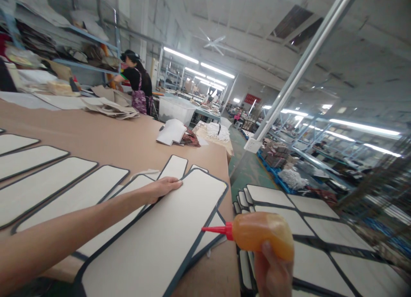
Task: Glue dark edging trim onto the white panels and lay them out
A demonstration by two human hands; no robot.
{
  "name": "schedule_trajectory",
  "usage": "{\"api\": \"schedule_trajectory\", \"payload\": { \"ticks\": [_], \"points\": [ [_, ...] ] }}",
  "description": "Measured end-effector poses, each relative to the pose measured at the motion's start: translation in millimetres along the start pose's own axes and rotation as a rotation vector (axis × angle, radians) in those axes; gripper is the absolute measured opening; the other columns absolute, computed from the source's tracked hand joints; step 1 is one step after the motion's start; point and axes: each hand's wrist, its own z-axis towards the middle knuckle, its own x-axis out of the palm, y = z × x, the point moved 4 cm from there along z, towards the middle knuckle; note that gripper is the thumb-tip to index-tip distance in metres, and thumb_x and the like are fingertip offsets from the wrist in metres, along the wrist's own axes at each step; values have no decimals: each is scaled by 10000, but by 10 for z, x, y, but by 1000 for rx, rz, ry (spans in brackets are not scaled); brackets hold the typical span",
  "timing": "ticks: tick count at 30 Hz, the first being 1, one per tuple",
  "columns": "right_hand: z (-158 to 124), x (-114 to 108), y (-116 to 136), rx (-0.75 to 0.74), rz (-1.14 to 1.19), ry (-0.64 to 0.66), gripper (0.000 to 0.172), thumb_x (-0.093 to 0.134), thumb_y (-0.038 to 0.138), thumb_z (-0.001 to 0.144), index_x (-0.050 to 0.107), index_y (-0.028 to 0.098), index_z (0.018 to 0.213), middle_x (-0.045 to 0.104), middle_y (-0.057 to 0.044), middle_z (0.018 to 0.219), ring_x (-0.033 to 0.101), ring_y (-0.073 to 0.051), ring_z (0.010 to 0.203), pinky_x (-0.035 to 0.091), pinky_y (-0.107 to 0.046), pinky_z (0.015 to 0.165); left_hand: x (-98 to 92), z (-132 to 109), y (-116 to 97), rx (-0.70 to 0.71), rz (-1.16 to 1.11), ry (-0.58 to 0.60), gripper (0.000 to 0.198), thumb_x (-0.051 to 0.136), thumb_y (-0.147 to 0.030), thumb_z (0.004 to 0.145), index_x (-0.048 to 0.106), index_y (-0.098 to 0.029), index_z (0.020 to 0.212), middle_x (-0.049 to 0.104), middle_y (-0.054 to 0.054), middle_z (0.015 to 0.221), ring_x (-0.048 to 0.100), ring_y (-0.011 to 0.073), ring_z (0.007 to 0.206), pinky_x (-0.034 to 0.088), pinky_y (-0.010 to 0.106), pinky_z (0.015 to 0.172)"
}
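My left hand [165, 188] grips the far left edge of a long cream panel [160, 228] with a dark border and rounded corners. The panel is tilted and lies over other panels of the same kind. In my right hand [274, 271] is a squeeze bottle [261, 233] of amber liquid, lying sideways. Its red nozzle [215, 230] points left, with the tip at the panel's right border; whether it touches I cannot tell. Several similar bordered panels [54, 188] are spread out to the left on the brown table [105, 136].
Stacks of bordered panels [298, 226] stand to the right of the table. White sheets [171, 132] and brown pieces [111, 108] lie at its far side. A co-worker [138, 83] stands beyond, near a translucent bin [176, 111]. A slanted metal pole [289, 83] carries a socket box.
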Motion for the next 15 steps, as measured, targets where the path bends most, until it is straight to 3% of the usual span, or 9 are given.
{"api": "schedule_trajectory", "payload": {
  "ticks": [4, 9, 15],
  "points": [
    [-31, 13, 23, 11, 6, 23, 494, 834, 209, 508, 678, 260, 975, 712, 22, 813, 673, -136, 697, 550, -210, 697, 59, 6, -78, -13, -8, 61, 275, 746, -401, 626, 615, -172, 703, 687, 21, 631, 616, 162, 566, 453, 214, 485],
    [-87, -42, 38, 22, -21, 0, 549, 825, 199, 526, 657, 271, 1044, 717, 11, 849, 676, -152, 723, 557, -223, 703, 100, 47, -172, -21, 17, 50, 297, 755, -393, 636, 603, -158, 735, 687, 22, 633, 619, 157, 564, 467, 217, 499],
    [-222, 52, 127, 83, -41, -17, 554, 777, 247, 623, 603, 308, 1145, 703, 8, 955, 666, -155, 814, 541, -224, 746, 136, 127, -254, -26, 41, 28, 240, 723, -360, 700, 607, -155, 743, 685, 18, 628, 623, 153, 557, 497, 229, 527]
  ]
}}
